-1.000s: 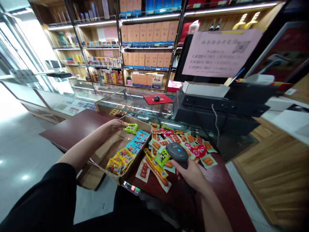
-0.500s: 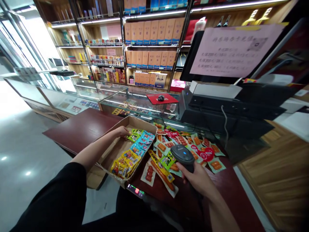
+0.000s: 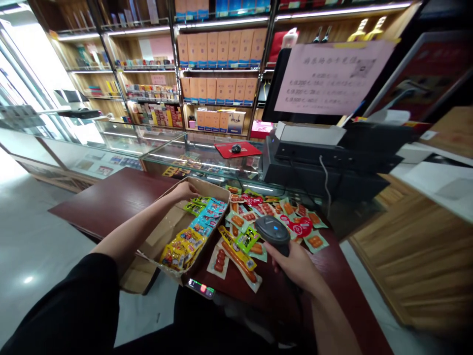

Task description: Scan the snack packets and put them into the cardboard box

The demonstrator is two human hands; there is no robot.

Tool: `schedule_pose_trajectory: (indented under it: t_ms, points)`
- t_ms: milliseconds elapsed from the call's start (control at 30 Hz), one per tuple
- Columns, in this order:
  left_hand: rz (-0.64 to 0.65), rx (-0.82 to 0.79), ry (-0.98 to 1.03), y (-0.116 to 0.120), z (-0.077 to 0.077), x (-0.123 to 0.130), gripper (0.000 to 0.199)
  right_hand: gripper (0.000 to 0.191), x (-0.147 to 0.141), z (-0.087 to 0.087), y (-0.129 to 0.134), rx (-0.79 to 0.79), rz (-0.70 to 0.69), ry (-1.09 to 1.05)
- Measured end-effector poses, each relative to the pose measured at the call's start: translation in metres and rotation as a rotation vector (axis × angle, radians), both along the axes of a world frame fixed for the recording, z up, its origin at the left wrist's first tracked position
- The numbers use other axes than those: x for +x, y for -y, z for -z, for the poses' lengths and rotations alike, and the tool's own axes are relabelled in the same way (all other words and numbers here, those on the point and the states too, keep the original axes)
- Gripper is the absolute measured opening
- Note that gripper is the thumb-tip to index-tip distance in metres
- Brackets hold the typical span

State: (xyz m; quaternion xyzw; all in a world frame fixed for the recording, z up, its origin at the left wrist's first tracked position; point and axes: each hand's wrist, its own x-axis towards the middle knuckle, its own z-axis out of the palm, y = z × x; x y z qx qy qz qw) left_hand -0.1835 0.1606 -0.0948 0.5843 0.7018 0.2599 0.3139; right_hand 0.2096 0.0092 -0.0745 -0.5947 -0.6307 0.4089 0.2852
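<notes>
My left hand (image 3: 185, 190) arches over the far end of a shallow cardboard box (image 3: 162, 236), fingers bent down and apart, with nothing visible in them. Just beneath it lie green snack packets (image 3: 195, 205). Blue packets (image 3: 209, 216) and yellow packets (image 3: 182, 249) continue in a row along the box's right side. My right hand (image 3: 295, 264) is wrapped round the handle of a black barcode scanner (image 3: 272, 230), its head over the loose snacks. Below the scanner head are a green packet (image 3: 247, 239), a long yellow-wrapped sausage (image 3: 238, 249) and several clear-packed sausages (image 3: 220, 260).
The box and snacks rest on a dark red table (image 3: 111, 197). A phone (image 3: 200, 288) lies at its near edge. Behind are a glass counter (image 3: 192, 153), a mouse (image 3: 236, 148) on a red pad, and a monitor (image 3: 277, 84) with a paper notice.
My left hand has lifted slightly away from the green packets toward the box's far wall. My right hand keeps its grip on the scanner. The whole view has shifted a little.
</notes>
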Motion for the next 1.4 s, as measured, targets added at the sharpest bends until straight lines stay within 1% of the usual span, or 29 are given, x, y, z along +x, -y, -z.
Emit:
schedule_pose_trajectory:
  t_ms: [200,267,333,433,567,667,767,867,933,1067,1133,1267,1333,1400]
  points:
    - [0.147,0.081,-0.007,0.006,-0.036,0.074,0.024,0.032,0.025,0.000,0.010,0.000,0.058,0.008]
    - [0.199,0.078,0.001,0.006,-0.042,0.099,0.025,0.032,0.034,-0.002,0.015,0.017,0.077,0.004]
    - [0.257,0.080,0.018,0.004,-0.045,0.123,0.028,0.032,0.044,-0.002,0.020,0.035,0.107,0.002]
    - [0.348,0.105,0.030,0.002,-0.042,0.159,0.028,0.034,0.059,0.001,0.025,0.041,0.148,-0.002]
    - [0.489,0.136,0.001,0.005,-0.035,0.207,0.027,0.036,0.076,0.009,0.031,0.061,0.178,-0.029]
    - [0.590,0.158,-0.072,0.008,-0.023,0.239,0.025,0.035,0.084,0.012,0.035,0.072,0.200,-0.034]
    - [0.684,0.211,-0.177,0.009,-0.006,0.264,0.028,0.034,0.090,0.014,0.040,0.068,0.220,-0.023]
    - [0.762,0.295,-0.334,0.011,0.011,0.285,0.034,0.037,0.096,0.018,0.044,0.068,0.237,-0.046]
    - [0.810,0.357,-0.451,0.014,0.019,0.295,0.038,0.038,0.100,0.022,0.046,0.071,0.249,-0.063]
    - [0.923,0.464,-0.626,0.020,0.029,0.309,0.043,0.034,0.107,0.025,0.049,0.059,0.269,-0.066]
    - [0.953,0.511,-0.686,0.022,0.032,0.315,0.043,0.033,0.108,0.025,0.049,0.055,0.271,-0.054]
    - [0.955,0.586,-0.769,0.025,0.035,0.320,0.033,0.033,0.109,0.025,0.049,0.054,0.270,-0.024]
    - [0.945,0.587,-0.763,0.026,0.032,0.318,0.027,0.033,0.107,0.026,0.048,0.042,0.261,-0.019]
    - [0.914,0.547,-0.710,0.027,0.025,0.312,0.022,0.032,0.104,0.025,0.047,0.031,0.243,-0.026]
